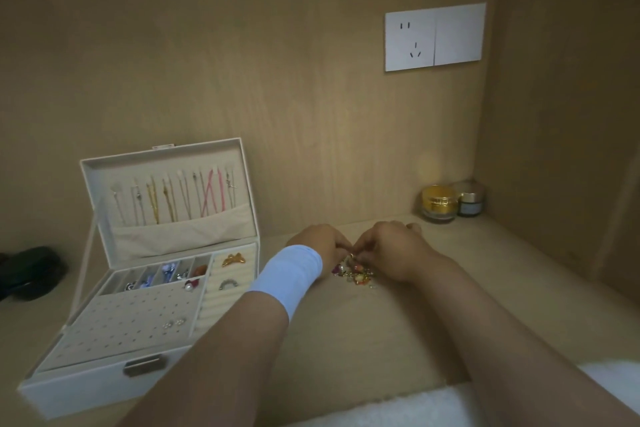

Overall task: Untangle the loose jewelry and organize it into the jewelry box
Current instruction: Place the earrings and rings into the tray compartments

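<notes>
Gold and red, the tangled jewelry lies on the wooden shelf between and just under both hands. The left hand and the right hand meet fingertip to fingertip, each pinching the top of the heap. The open jewelry box stands left of the left hand, near its white wristband.

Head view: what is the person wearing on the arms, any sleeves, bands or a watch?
A wide, plain white wristband wraps the left wrist, with no marking visible on it. Beyond that, the left forearm and the right forearm are both bare, with no sleeves showing. The right wrist carries no watch or band. No gloves are worn. Rings cannot be made out in this view.
</notes>
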Available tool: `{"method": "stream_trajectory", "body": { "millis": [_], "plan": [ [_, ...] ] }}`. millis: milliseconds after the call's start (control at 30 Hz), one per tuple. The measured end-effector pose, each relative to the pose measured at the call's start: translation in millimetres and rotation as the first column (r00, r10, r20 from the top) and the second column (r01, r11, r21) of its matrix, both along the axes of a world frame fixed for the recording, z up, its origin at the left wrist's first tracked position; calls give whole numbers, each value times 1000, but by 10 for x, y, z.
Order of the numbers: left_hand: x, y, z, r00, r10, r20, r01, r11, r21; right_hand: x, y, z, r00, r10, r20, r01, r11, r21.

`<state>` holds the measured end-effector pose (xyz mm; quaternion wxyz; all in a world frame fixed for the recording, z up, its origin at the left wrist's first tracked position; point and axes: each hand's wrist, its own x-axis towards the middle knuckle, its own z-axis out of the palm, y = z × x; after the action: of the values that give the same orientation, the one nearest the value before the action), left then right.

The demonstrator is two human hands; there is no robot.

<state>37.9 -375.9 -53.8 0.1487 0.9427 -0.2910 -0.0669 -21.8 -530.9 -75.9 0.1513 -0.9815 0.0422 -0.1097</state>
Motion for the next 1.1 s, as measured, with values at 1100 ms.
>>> {"method": "stream_trajectory", "body": {
  "millis": [1100],
  "plan": [
    [-483, 1489, 579, 993, 115, 38, -81, 866, -493, -326, 885, 399, 956, 226, 187, -292, 673, 680]
  ]
}}
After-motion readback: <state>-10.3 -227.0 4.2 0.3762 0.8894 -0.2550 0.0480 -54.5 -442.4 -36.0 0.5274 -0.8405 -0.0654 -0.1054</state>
